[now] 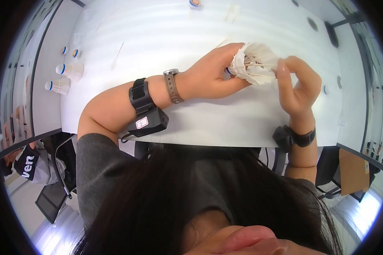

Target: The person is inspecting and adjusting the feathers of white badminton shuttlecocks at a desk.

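Note:
My left hand (215, 70) is wrapped round a white feather shuttlecock (259, 76), its open skirt turned to the right. A bit of the blue band on its base shows between my fingers. The feathers look ragged, and pale quills show inside the skirt. At the skirt's right edge, my right hand (300, 85) has thumb and forefinger pinched together on a feather. The exact spot where the fingertips meet it is partly hidden.
Two shuttlecocks (72, 70) lie at the table's left, with two loose bases (76, 53) beyond them. A thin quill (117, 55) lies nearby. Another base (194, 3) sits at the far edge, and a small blue-and-white piece (326, 89) lies at right.

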### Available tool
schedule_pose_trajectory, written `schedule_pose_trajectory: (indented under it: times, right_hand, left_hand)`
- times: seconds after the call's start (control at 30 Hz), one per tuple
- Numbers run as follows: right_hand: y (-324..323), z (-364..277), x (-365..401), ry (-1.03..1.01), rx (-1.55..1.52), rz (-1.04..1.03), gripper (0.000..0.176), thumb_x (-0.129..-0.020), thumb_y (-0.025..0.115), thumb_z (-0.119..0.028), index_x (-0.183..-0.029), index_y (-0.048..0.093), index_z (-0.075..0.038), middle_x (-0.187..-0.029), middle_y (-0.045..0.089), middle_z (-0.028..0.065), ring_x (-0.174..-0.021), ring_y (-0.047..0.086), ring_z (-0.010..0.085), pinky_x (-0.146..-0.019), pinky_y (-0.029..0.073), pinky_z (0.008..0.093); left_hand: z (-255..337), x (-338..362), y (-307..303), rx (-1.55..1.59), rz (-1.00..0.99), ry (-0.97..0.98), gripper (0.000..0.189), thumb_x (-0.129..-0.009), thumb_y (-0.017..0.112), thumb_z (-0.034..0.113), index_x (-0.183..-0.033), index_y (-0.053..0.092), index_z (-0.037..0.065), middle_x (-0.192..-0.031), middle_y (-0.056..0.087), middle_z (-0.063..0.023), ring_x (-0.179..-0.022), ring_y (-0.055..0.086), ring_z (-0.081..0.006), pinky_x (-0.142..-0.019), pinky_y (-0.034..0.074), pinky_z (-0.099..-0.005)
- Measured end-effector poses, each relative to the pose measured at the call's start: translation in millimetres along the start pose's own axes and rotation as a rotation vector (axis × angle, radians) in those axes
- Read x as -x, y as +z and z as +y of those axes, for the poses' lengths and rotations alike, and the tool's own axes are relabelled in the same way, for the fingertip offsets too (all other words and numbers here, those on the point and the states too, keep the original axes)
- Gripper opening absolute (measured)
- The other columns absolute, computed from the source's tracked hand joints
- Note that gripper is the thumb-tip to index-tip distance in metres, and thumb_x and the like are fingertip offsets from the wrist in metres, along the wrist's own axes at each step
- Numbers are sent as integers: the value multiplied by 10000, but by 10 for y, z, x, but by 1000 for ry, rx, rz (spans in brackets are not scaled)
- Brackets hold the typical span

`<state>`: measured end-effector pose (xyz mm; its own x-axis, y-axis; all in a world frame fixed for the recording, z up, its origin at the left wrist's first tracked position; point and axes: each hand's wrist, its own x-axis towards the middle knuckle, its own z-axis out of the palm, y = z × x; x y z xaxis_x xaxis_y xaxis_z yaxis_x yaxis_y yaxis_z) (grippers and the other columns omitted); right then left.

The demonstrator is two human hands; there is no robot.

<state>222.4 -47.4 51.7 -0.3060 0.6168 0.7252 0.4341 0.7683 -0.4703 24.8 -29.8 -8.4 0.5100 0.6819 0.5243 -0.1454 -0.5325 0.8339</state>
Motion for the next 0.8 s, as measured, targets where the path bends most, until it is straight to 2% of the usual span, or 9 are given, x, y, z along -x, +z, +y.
schedule_pose_trajectory:
  times: [0.2,0.3,0.4,0.5,0.6,0.8]
  right_hand:
    - [0,-5,-14,-36,14,-24,126,-760,638,31,-671,570,-26,-561,528,34,-462,455,143,-439,339,248]
    - [-9,-13,-20,-48,11,-38,127,-762,638,27,-671,570,-27,-561,529,34,-461,458,145,-439,339,250]
    - [-6,-26,-16,-33,7,-35,123,-759,638,27,-671,571,-28,-560,532,37,-461,462,150,-438,340,252]
    - [-15,-24,-17,-55,31,-45,114,-748,639,30,-672,575,-27,-559,536,43,-463,469,155,-440,343,255]
    - [-9,-37,-19,-76,36,-25,102,-736,640,32,-675,580,-25,-559,543,48,-466,475,161,-442,348,258]
    - [-24,-47,-21,-87,55,-45,99,-723,640,34,-666,581,-21,-556,546,52,-465,479,171,-444,353,264]
  left_hand:
    - [41,16,-11,30,-38,-49,322,-817,660,131,-1108,567,30,-967,608,-99,-842,575,-236,-747,472,-328]
    - [48,7,-13,2,-34,4,309,-815,660,127,-1095,569,35,-952,604,-90,-820,570,-227,-737,472,-324]
    - [63,16,-29,22,-75,-72,293,-813,660,131,-1076,569,40,-951,604,-90,-800,571,-229,-718,472,-328]
    - [21,10,-8,12,-59,-5,283,-812,659,137,-1064,567,46,-934,598,-91,-771,567,-231,-695,470,-329]
    - [10,35,-21,5,-81,-47,285,-807,661,143,-1056,562,45,-919,593,-95,-763,567,-232,-681,467,-330]
    - [4,22,3,-46,-59,4,275,-795,661,137,-1030,552,47,-887,575,-101,-764,554,-265,-674,461,-346]
